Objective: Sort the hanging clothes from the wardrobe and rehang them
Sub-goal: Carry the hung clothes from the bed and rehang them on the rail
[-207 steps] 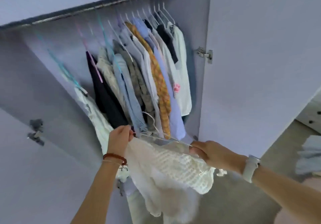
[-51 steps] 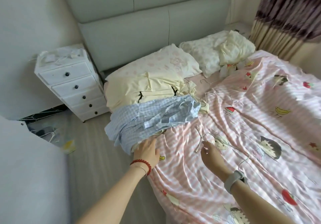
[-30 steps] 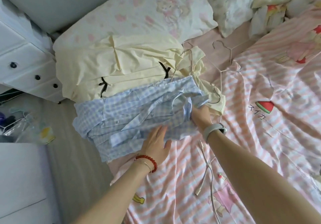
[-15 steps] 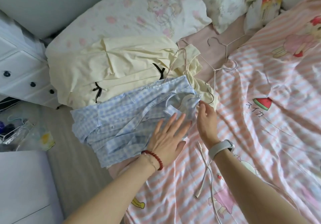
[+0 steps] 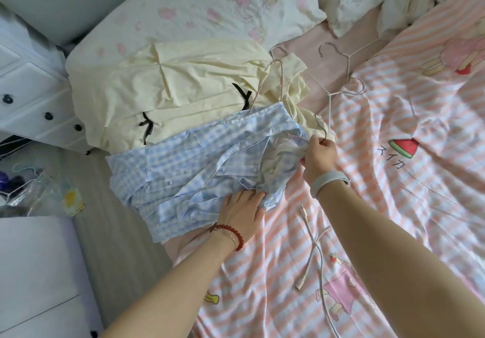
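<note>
the blue checked shirt (image 5: 199, 169) lies crumpled at the left edge of the bed (image 5: 393, 206), overlapping the near edge of the cream garment (image 5: 162, 88) just beyond it. the left hand (image 5: 242, 210) rests flat and open on the shirt's near hem, pinning it. the right hand (image 5: 319, 155) is pinched shut on the collar end, apparently around a thin hanger wire there, though folds hide the contact. the cloth looks light, limp and prone to slide off a smooth hanger, so holding it at the collar or shoulders seems best. bare white hangers (image 5: 341, 75) lie farther right, beside the cream garment.
</note>
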A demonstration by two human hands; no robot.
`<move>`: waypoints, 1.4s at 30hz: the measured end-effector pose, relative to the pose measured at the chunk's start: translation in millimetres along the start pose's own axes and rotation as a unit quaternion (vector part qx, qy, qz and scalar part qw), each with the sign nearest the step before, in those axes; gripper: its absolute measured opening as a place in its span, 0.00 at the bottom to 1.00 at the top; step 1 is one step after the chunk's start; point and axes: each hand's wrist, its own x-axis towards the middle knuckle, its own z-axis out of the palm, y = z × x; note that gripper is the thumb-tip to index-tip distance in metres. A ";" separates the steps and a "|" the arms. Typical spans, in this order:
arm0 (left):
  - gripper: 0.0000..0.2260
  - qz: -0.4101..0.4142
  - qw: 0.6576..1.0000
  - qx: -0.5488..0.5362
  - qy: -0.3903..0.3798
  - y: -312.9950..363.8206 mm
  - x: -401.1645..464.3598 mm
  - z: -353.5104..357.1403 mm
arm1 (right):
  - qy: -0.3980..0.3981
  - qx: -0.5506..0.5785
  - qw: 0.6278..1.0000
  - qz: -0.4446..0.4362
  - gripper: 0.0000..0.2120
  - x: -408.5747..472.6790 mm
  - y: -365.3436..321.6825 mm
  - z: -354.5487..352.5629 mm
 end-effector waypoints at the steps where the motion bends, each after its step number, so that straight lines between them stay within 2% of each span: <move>1: 0.17 -0.005 1.000 -0.012 0.014 0.6 -0.3 -1.9 | 0.002 -0.028 0.999 -0.035 0.09 -2.4 -3.7 -0.3; 4: 0.14 -0.013 0.997 -0.066 0.049 2.3 -0.2 -11.7 | -0.008 -0.066 0.987 -0.144 0.13 -10.4 -12.7 -2.8; 8: 0.10 -0.009 0.979 -0.136 0.151 5.7 -8.0 -43.1 | -0.040 -0.107 0.958 -0.265 0.15 -29.2 -34.8 -16.0; 12: 0.07 0.049 0.967 -0.159 0.192 2.4 -32.0 -87.3 | -0.106 -0.036 0.947 -0.301 0.15 -51.1 -76.9 -30.9; 14: 0.09 0.087 0.961 -0.105 0.240 -0.8 -44.3 -111.2 | -0.148 -0.054 0.927 -0.339 0.15 -68.5 -98.8 -35.7; 17: 0.19 0.094 0.936 0.050 0.336 -4.0 -53.7 -159.0 | -0.226 -0.086 0.886 -0.396 0.16 -103.7 -125.0 -36.9; 19: 0.24 0.080 0.921 0.147 0.353 -1.4 -59.0 -197.0 | -0.272 -0.088 0.866 -0.410 0.14 -130.9 -140.7 -35.2; 20: 0.25 0.070 0.923 0.176 0.336 0.7 -63.0 -212.9 | -0.294 -0.084 0.856 -0.418 0.13 -144.9 -149.1 -33.8; 22: 0.23 0.049 0.941 0.170 0.288 1.7 -74.9 -235.7 | -0.332 -0.086 0.828 -0.444 0.12 -173.0 -166.2 -31.9; 24: 0.20 0.043 0.944 0.135 0.297 -3.7 -96.4 -255.3 | -0.353 -0.094 0.804 -0.470 0.13 -198.9 -181.2 -30.2; 27: 0.16 0.028 0.895 0.186 0.405 -23.8 -130.3 -283.9 | -0.373 -0.087 0.776 -0.500 0.14 -237.2 -192.8 -26.4; 28: 0.16 0.025 0.888 0.205 0.411 -27.9 -141.1 -295.5 | -0.380 -0.082 0.765 -0.513 0.14 -250.5 -193.8 -23.2; 29: 0.16 0.034 0.894 0.225 0.385 -32.1 -151.2 -304.7 | -0.389 -0.079 0.752 -0.526 0.13 -264.1 -193.0 -19.1; 30: 0.16 0.039 0.918 0.212 0.333 -36.1 -163.2 -311.3 | -0.399 -0.077 0.740 -0.536 0.13 -278.8 -191.3 -14.5; 32: 0.16 0.027 0.964 0.118 0.239 -45.6 -192.8 -312.8 | -0.406 -0.070 0.730 -0.545 0.13 -307.8 -189.0 -7.3; 33: 0.16 0.017 0.969 0.080 0.232 -51.5 -208.5 -307.7 | -0.409 -0.065 0.729 -0.544 0.13 -321.1 -188.8 -4.6; 35: 0.15 -0.020 0.959 0.038 0.279 -59.9 -242.1 -291.4 | -0.425 -0.068 0.718 -0.547 0.13 -348.8 -190.3 0.3; 39: 0.09 -0.129 0.907 -0.067 0.396 -67.3 -303.0 -268.8 | -0.469 -0.114 0.651 -0.586 0.06 -417.6 -183.3 8.0; 42: 0.10 -0.177 0.865 -0.137 0.449 -68.2 -351.3 -270.6 | -0.402 -0.080 0.662 -0.627 0.13 -443.0 -158.3 1.4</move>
